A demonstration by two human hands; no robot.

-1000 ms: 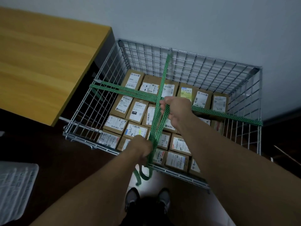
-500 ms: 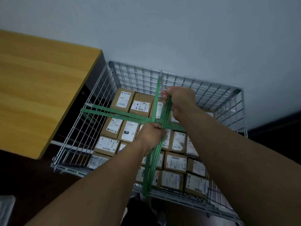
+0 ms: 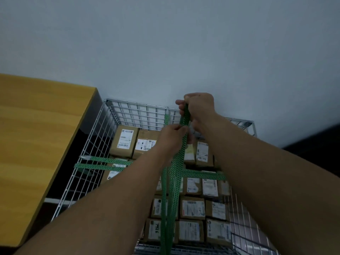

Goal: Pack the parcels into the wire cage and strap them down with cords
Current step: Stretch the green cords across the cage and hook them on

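Observation:
A wire cage [image 3: 117, 129] stands against the wall, filled with several brown labelled parcels [image 3: 124, 142]. One green perforated cord [image 3: 103, 163] runs across the cage from left to right. A second green cord [image 3: 176, 173] runs from the near side toward the far rim. My right hand [image 3: 199, 107] grips this cord high up near the cage's far rim. Just below it, my left hand [image 3: 171, 138] pinches the same cord. Both forearms hide part of the parcels and of the crossing cord.
A yellow wooden table top [image 3: 36, 144] lies close to the cage's left side. A pale wall [image 3: 165, 43] rises right behind the cage. Dark floor [image 3: 312, 140] shows at the right.
Both hands have slid up along the cord toward the cage's far rim, the right hand leading. The view has tilted up, showing more wall.

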